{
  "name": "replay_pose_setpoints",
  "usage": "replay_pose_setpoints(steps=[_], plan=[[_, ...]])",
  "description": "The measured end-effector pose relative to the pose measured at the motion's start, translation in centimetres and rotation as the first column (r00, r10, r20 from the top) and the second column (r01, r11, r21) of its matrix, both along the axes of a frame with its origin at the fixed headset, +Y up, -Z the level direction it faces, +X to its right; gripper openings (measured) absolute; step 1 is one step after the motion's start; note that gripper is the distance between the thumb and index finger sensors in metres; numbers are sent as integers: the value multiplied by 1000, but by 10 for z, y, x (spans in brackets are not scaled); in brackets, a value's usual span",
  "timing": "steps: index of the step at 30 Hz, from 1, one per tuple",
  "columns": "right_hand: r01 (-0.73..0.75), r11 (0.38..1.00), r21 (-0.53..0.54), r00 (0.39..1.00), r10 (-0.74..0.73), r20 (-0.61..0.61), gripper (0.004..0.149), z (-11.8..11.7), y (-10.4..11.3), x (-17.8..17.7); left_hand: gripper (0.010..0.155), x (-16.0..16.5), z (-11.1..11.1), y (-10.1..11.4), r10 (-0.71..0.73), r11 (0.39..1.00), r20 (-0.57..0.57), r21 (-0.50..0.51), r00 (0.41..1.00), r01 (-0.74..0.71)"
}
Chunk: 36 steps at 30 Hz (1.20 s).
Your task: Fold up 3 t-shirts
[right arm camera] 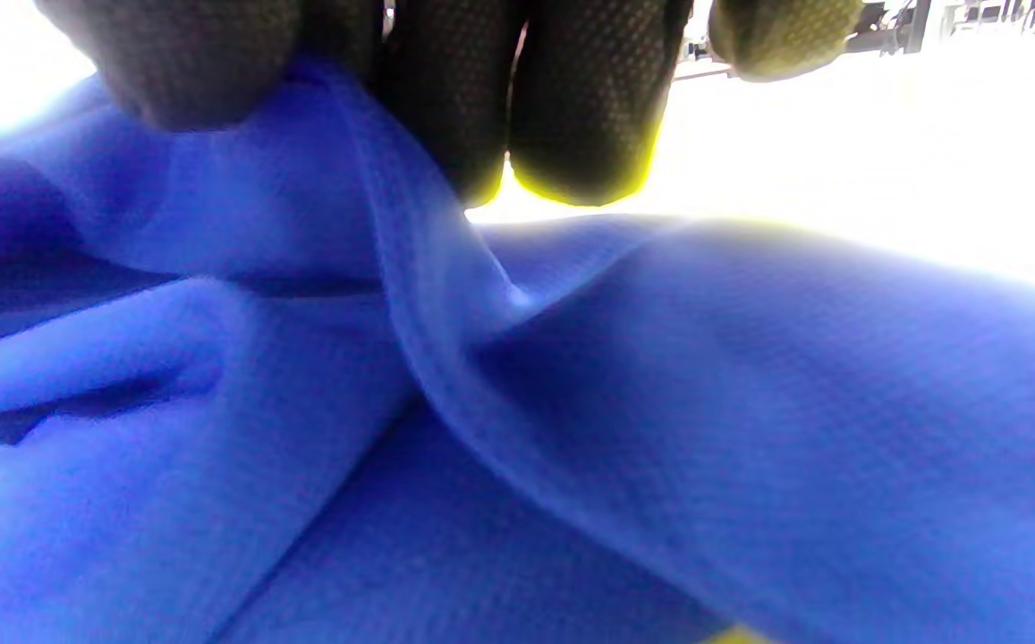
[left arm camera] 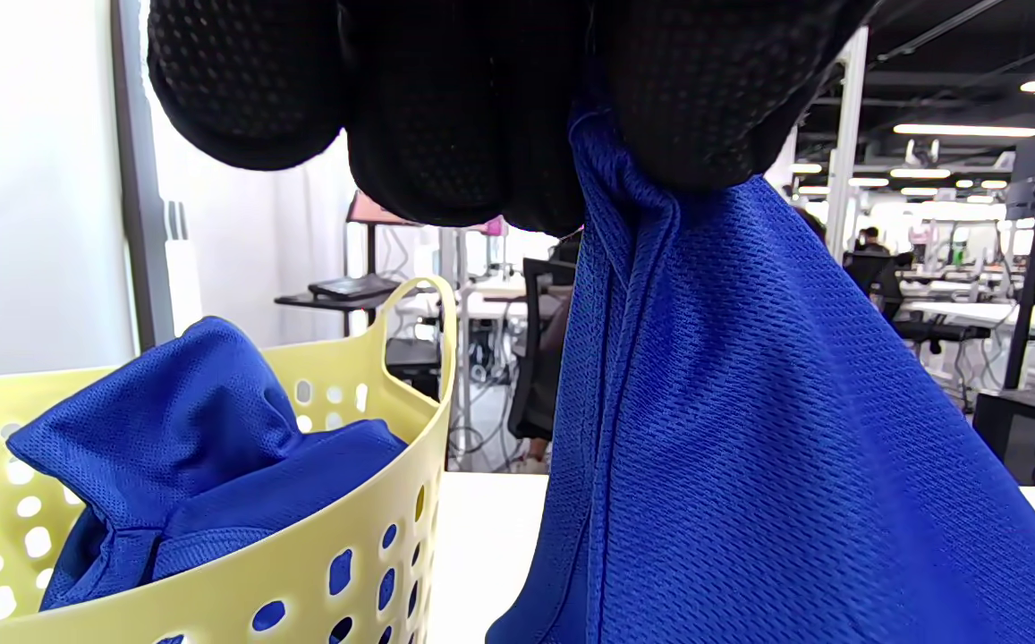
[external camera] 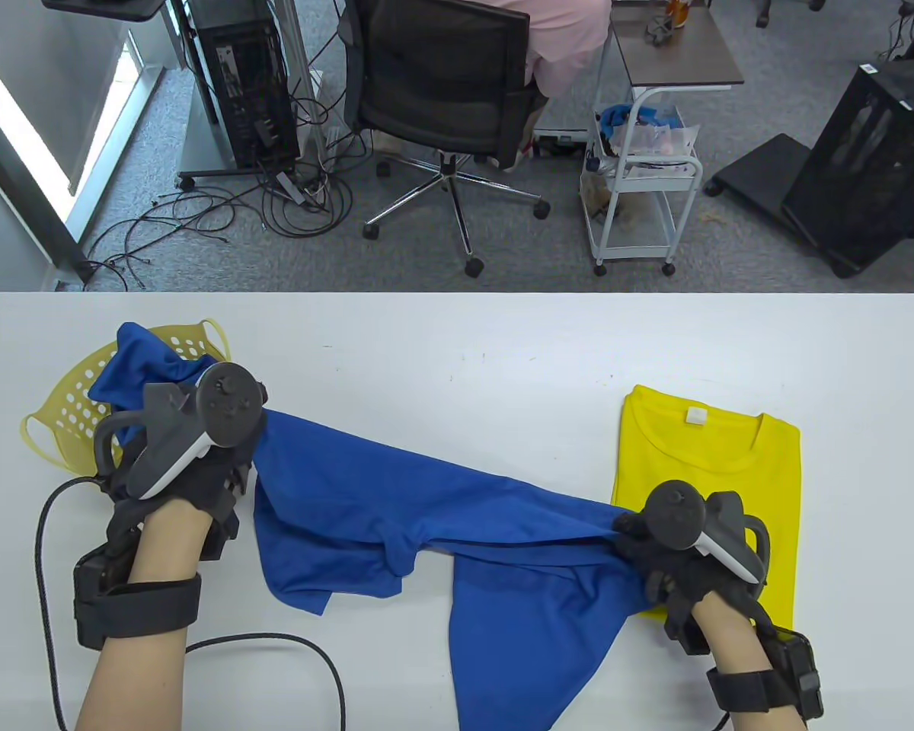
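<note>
A: Start with the biggest thing. What carries it all?

B: A white worktop (external camera: 457, 343). Across its middle stretches a blue t-shirt (external camera: 426, 518), unfolded and rumpled, running from the left hand to the right hand, with one loose part trailing off toward the near edge.

A: And the other shirts?

B: A yellow t-shirt (external camera: 723, 464) lies folded flat on the right side of the worktop, collar toward the far edge, white tag showing. Another blue t-shirt (left arm camera: 204, 447) sits bunched inside a pale yellow basket (external camera: 68, 411) at the left, spilling above its rim.

A: What is the left hand doing?

B: The left hand (external camera: 190, 464) is raised just beside the basket, and its grip is pressed together on a gathered edge of the stretched shirt; the left wrist view shows the cloth hanging down from between the gloved fingers (left arm camera: 445, 116) (a seam runs straight down from the pinch).

A: The right one?

B: The right hand (external camera: 678, 556) sits over the near left corner of the yellow shirt. Its fingers (right arm camera: 571, 98) pinch a ridge of the blue fabric, as the right wrist view shows close up, though that picture is bright and soft.

A: Anything smaller?

B: A black cable (external camera: 305, 655) loops on the worktop near the left forearm.
</note>
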State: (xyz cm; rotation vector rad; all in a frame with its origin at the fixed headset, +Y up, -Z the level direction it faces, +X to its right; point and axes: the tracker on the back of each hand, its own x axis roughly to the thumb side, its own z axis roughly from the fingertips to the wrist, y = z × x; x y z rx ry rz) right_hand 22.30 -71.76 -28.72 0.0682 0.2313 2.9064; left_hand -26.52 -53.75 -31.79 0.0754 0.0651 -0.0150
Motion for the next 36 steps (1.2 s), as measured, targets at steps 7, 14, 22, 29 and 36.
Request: replay_pose_setpoints(steps=[7,14,22,29,36], plan=[[-76,997,11,995,76,-64,38,9,20,-5,42,16,8,-13,-4,997,34,-78,999,7],[-174,985,0,978,173,-115,39,25,51,-12,42,36,27,-22,-63,987,63,-141,996,71],[-288,936,-201,955,265,-134,39,-1,72,-6,42,47,8,-12,-115,953,65,-273,991,129],[-324,945,46,900,293,323,39,-141,232,17,41,34,-126,121,69,987,-160,153,985,-45],[-392,770,502,893,188,409,39,-129,316,32,41,6,-121,160,208,880,-135,458,969,-125]])
